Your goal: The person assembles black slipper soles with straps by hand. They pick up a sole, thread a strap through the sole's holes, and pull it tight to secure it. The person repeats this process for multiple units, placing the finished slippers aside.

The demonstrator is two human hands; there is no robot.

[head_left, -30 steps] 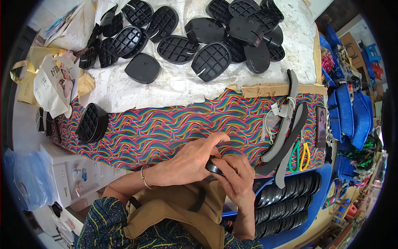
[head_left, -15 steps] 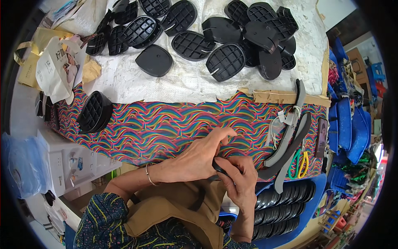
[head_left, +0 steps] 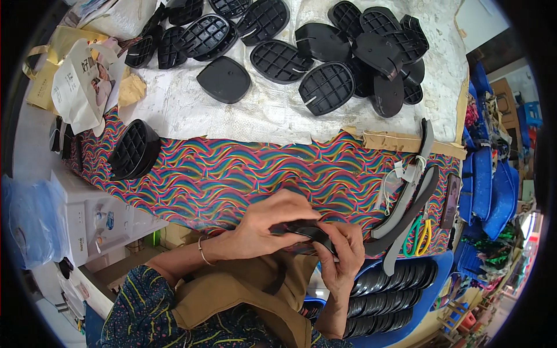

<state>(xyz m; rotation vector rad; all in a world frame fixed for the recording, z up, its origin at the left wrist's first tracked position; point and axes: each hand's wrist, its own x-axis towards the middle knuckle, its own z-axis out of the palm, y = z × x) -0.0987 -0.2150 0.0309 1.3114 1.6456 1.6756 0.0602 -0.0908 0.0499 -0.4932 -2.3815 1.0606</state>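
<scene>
Low over the near edge of the table, both hands hold a shiny black plastic heel piece (head_left: 310, 230) between them. My left hand (head_left: 271, 223) grips its left end, fingers bent over the top. At the other end my right hand (head_left: 341, 252) pinches it between thumb and fingers. Much of the piece is covered by the fingers. Similar black heel pieces (head_left: 224, 80) lie across the white sheet (head_left: 272, 119), several with their gridded undersides up. A small stack of heel pieces (head_left: 134, 151) stands on the patterned cloth (head_left: 232, 168) at the left.
On the right lie grey and black curved strips (head_left: 406, 203), scissors (head_left: 425, 236) with green and yellow handles, and a phone (head_left: 451, 201). A blue bin (head_left: 444, 278) holding rows of black pieces sits below the table's right edge. Paper bags (head_left: 78, 87) stand far left.
My left hand has drawn back toward me, and its raised fingers have closed on the heel piece. More of the piece shows between my hands. The view has shifted slightly.
</scene>
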